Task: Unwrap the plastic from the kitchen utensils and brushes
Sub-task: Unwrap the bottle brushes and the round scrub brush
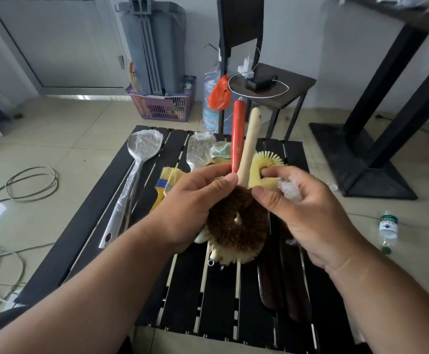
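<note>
My left hand (195, 205) grips a brown round-bristled brush (236, 226) at the base of its pale wooden handle (250, 141), lifted above the black slatted table (208, 302). My right hand (305, 213) pinches at the bristles with thumb and forefinger and holds a crumpled wad of clear plastic (290, 187) in its fingers. Behind stand a red-handled brush (237, 134) and a yellow round brush (267, 169). A metal ladle (136, 180) lies wrapped in plastic at the left. Two more wrapped items (199, 149) lie at the far edge. Pastry brushes (167, 182) lie unwrapped.
Dark-handled utensils (285, 284) lie on the table's right part, a pale bristle brush (228, 254) under the held one. A plastic bottle (388, 231) lies on the floor to the right. Cables (16, 190) run over the floor at left. A chair (272, 83) stands behind the table.
</note>
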